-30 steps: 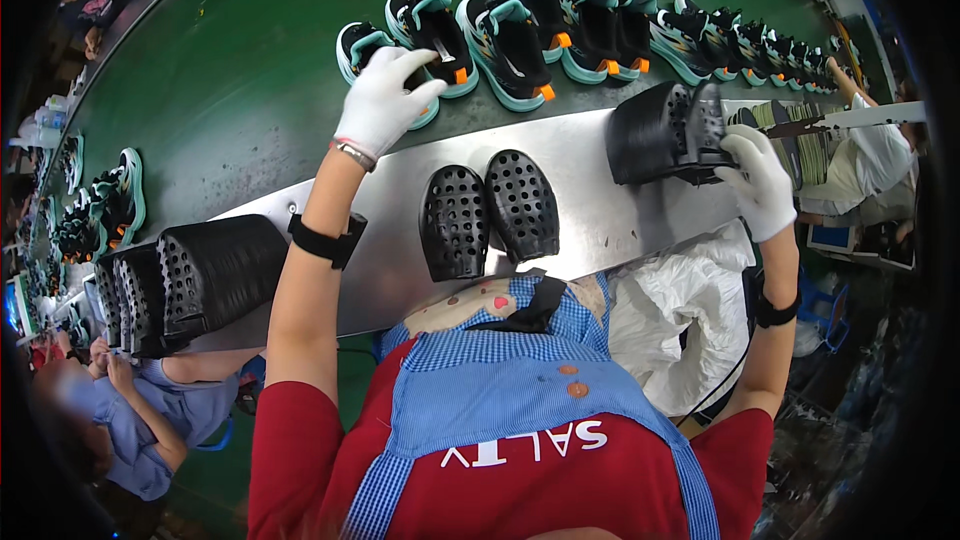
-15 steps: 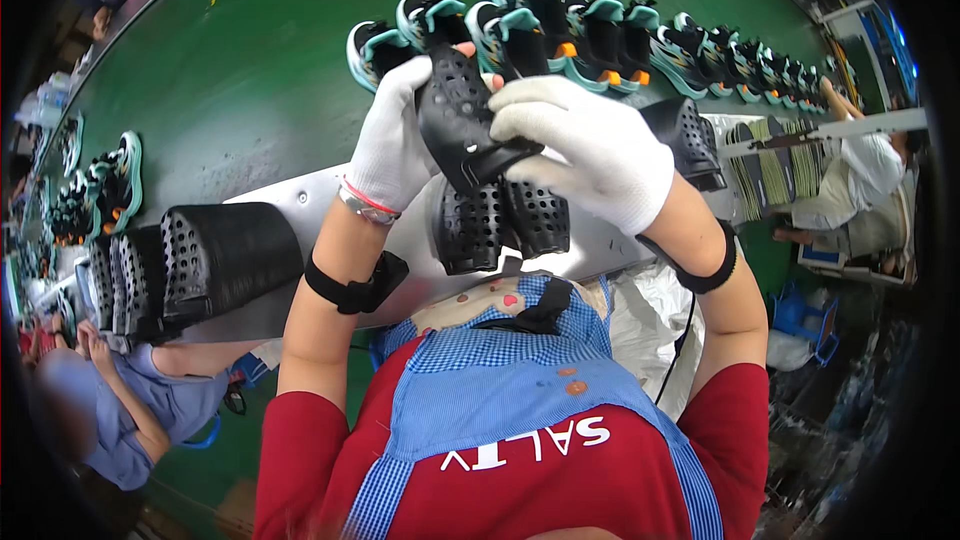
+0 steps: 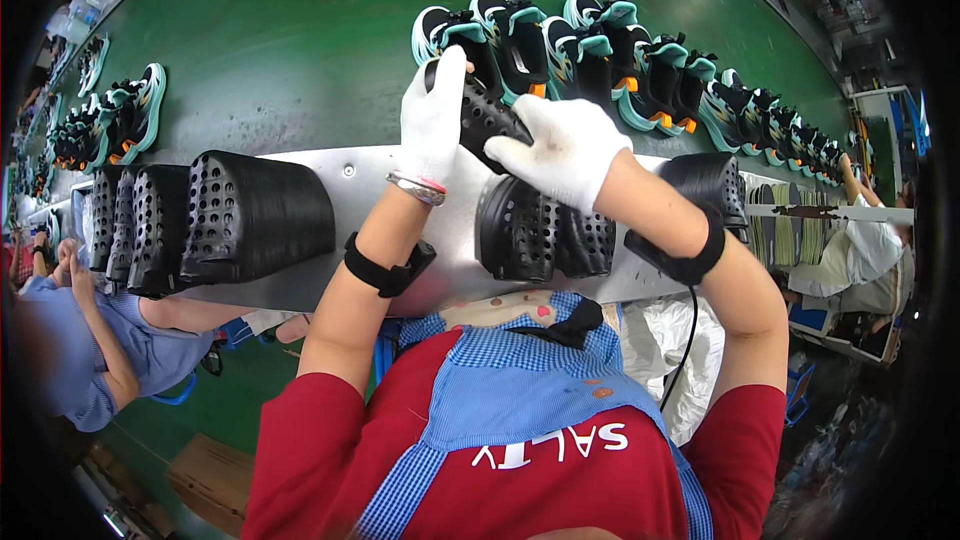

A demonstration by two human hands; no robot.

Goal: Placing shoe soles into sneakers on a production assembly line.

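Both gloved hands hold 1 black perforated rubber shoe sole above the far edge of the grey metal shelf.

The left hand, in a white cotton glove, is closed around the left side of this sole, with the fingers pointing up toward the row of black and teal sport shoes on the green conveyor belt. The right hand, also in a white glove, grips the right end of the same sole from above. Just below the hands, 2 more black perforated soles lie on the shelf. A stack of black perforated soles stands at the left part of the shelf, well apart from the hands. Another black sole lies to the right, near the right forearm.
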